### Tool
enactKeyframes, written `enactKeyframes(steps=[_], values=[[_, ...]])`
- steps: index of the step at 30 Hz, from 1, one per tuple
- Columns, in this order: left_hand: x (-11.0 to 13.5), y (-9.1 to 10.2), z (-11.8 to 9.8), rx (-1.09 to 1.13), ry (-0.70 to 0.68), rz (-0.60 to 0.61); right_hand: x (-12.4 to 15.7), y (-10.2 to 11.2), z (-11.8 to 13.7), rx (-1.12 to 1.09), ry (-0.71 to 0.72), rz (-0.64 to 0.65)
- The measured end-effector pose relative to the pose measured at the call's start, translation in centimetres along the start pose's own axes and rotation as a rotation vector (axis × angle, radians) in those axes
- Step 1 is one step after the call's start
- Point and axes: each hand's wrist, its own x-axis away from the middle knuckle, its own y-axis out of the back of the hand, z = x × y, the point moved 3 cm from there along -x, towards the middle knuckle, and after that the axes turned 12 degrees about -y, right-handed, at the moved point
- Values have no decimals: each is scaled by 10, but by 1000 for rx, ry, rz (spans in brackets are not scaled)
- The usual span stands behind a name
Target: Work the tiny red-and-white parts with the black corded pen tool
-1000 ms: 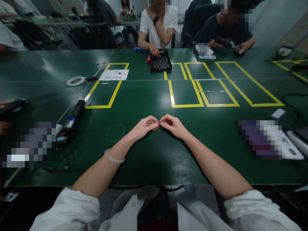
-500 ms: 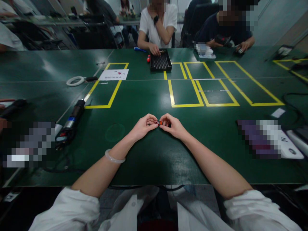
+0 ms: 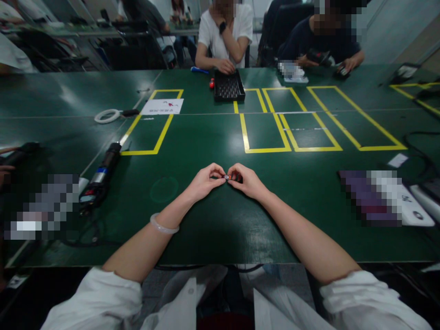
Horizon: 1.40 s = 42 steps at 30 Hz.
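Both my hands meet over the middle of the green table (image 3: 220, 220), pinching one small part (image 3: 228, 177) between their fingertips. The part is dark and silvery with an orange-red patch; its exact kind is too small to tell. My left hand (image 3: 206, 180) is closed on its left end with thumb and fingers. From the other side, my right hand (image 3: 248, 180) grips it, its curled fingers hiding some of it. A pale bangle (image 3: 164, 224) circles my left wrist.
An electric screwdriver (image 3: 103, 174) with a cable lies to the left. Yellow tape outlines (image 3: 268, 150) mark the table ahead, with a white paper sign (image 3: 162, 106) on the left one. A co-worker reaches into a black tray (image 3: 229, 89). A pixelated booklet (image 3: 373, 197) lies at right.
My hands stay almost in place; the right fingers shift slightly around the small part. Across the table, the co-worker's hand has moved a little to the right over the black tray.
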Motion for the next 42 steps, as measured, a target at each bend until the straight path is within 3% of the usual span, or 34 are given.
enactKeyframes(steps=[16, 23, 27, 31, 35, 38, 42], values=[[0, 1, 0, -7, 23, 9, 1, 2, 2, 67, 32, -36], [0, 2, 0, 9, 57, 47, -1, 1, -1, -49, -55, -20], [0, 14, -8, -73, 61, 60, -2, 2, -6, -84, -104, -14], [10, 42, -31, -227, 45, 88, -2, 1, -7, -89, -116, 17], [39, 93, -49, -613, 45, 18, -2, 0, -5, -80, -107, 27], [74, 141, -44, -1048, 96, -60, -2, -1, -5, -82, -102, 30], [130, 200, -23, -1460, 360, -183, -2, -2, -4, -81, -104, 24]])
